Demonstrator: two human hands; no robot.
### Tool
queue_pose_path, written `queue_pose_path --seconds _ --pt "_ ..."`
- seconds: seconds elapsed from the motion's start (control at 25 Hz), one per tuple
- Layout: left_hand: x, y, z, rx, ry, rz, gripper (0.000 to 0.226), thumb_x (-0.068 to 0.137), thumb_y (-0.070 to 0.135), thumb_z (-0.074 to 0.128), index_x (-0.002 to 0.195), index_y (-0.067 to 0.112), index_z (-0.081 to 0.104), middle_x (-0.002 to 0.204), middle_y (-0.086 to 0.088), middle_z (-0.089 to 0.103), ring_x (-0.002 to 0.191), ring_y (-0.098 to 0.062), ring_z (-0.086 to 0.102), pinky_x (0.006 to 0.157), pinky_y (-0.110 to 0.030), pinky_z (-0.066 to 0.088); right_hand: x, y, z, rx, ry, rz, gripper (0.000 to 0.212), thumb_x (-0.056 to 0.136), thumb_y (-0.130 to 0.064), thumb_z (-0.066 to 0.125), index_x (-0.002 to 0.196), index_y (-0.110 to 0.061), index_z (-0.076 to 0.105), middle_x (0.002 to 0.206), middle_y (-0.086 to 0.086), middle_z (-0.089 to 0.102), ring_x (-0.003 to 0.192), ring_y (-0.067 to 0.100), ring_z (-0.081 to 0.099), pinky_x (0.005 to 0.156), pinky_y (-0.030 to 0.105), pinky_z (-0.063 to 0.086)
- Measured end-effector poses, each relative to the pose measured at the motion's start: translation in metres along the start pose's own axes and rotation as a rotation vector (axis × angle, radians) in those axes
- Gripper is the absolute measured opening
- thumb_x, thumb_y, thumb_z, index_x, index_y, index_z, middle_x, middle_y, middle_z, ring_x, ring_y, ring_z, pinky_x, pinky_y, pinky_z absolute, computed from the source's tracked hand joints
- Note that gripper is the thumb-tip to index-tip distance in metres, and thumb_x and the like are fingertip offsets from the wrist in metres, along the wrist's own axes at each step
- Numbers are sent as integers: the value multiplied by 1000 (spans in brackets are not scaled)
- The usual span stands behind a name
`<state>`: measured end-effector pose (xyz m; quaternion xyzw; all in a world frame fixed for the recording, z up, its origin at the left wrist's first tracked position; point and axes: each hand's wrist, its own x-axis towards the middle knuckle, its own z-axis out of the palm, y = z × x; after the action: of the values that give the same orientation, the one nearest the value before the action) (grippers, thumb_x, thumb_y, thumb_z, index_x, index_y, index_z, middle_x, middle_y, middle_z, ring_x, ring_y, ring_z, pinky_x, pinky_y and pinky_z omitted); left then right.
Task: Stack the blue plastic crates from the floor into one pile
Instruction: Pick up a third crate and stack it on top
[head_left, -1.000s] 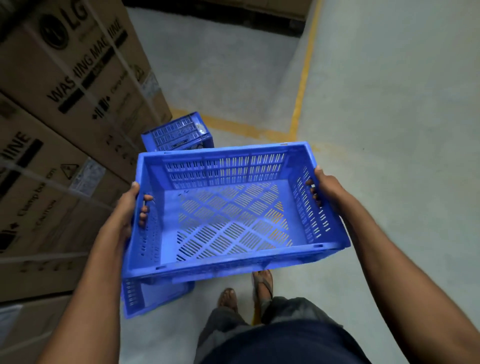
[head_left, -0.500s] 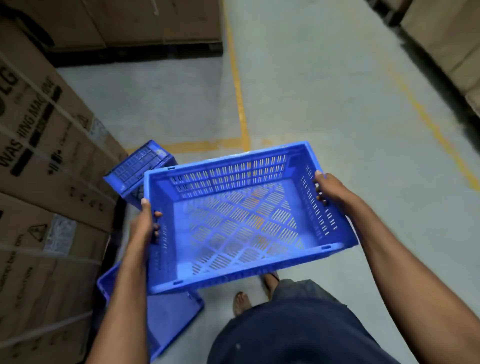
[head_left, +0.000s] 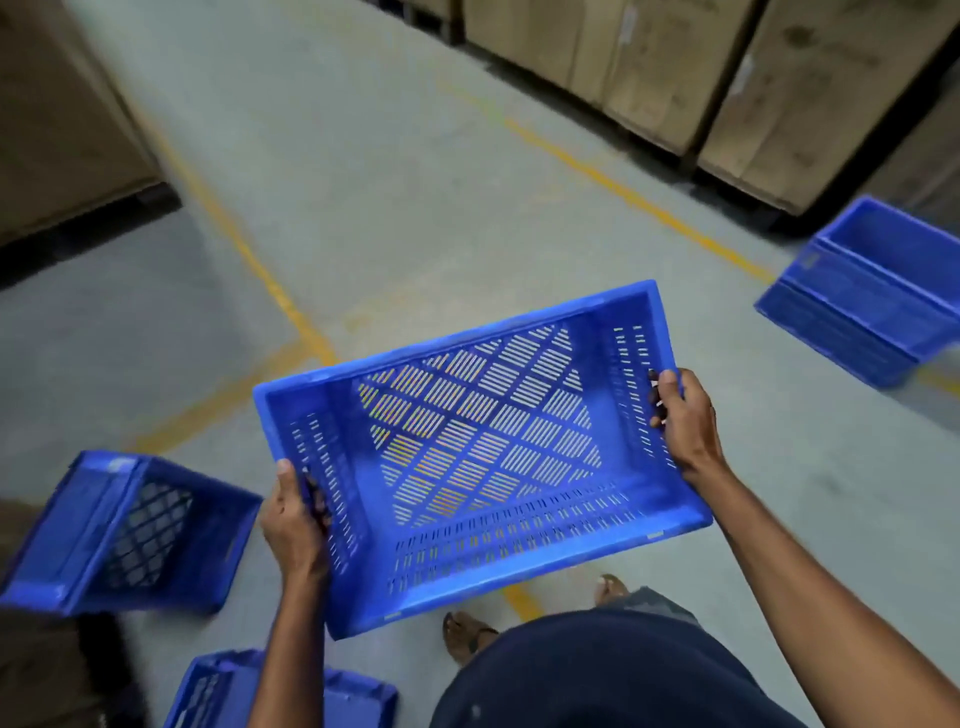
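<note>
Two hands, your left hand (head_left: 293, 525) and right hand (head_left: 685, 423), clamp the crate (head_left: 483, 462) by its short walls, carried above the floor (head_left: 415, 208). You've swung right since a moment ago, so the pile (head_left: 867, 291) by the boxes (head_left: 727, 78) is likely your target.

Cardboard boxes (head_left: 675, 67) flank a grey floor (head_left: 389, 182) marked with yellow lines (head_left: 613, 182).

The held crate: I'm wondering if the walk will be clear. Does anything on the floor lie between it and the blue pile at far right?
Nothing visible does. The crate, held by the left hand and right hand, has only bare floor between it and the pile. The other crates lie to the left.
</note>
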<state>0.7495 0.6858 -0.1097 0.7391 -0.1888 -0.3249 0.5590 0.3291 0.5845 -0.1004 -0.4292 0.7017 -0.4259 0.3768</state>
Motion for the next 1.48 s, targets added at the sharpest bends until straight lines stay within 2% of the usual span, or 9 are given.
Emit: queue_pose_path --seconds 0.16,0.28,0.52,0.6,0.68,0.84,1.0,1.16,1.48 --pt "-27 14 95 28 -165 35 44 101 54 48 77 20 63 50 7 48 37 -5 38 37 -17 29 10 33 -94 62 169 51 31 109 -34 42 108 -11 62 80 0 57 47 3 45 47 19 39" --pt "-53 20 173 22 -327 42 41 101 52 50 83 20 68 50 9 48 37 -5 36 39 -15 26 22 60 -168 55 290 100 33 108 -37 42 108 -11 62 77 -2 58 48 6 47 51 23 41" --pt "-123 32 334 151 -715 156 31 107 44 42 95 21 60 66 0 43 41 -1 38 38 -13 31 63 105 -322 13 424 176 43 102 -52 39 107 -15 60 80 1 61 56 19 51 57 34 43" --pt "-143 39 382 209 -808 202 30 105 47 44 93 22 57 68 1 44 45 -5 38 40 -15 33 78 117 -365 -11 454 194 60 90 -67 35 106 -15 59 80 4 62 57 22 52 56 37 43" --pt "-158 52 431 270 -856 252 36 102 56 45 91 23 54 69 1 47 51 -11 40 44 -20 37 95 124 -398 -31 481 224 61 89 -69 34 107 -15 58 82 4 62 57 23 53 54 36 43" --pt "-164 70 538 337 -926 314 51 94 68 46 99 19 57 72 1 49 54 -15 41 49 -25 37 135 134 -439 -38 526 311 38 107 -47 36 112 -17 57 88 -3 63 59 20 56 58 35 46" --pt "-160 80 661 379 -1066 324 41 104 53 44 103 14 57 69 2 47 49 -11 38 43 -22 34 187 147 -465 -16 619 397 41 105 -47 39 105 -11 58 86 6 63 60 24 56 61 40 50" --pt "-160 102 777 428 -1189 323 33 107 43 44 95 13 52 67 -3 43 44 -9 38 39 -19 31 253 144 -500 42 692 466 42 106 -41 44 106 -2 60 85 11 61 60 24 53 54 34 43" --pt "-170 120 990 582 -1236 320 42 105 48 42 101 8 54 75 -7 50 55 -20 45 48 -26 37 390 151 -569 -8 754 586 39 105 -39 44 102 -3 61 91 17 68 61 26 57 52 33 48"
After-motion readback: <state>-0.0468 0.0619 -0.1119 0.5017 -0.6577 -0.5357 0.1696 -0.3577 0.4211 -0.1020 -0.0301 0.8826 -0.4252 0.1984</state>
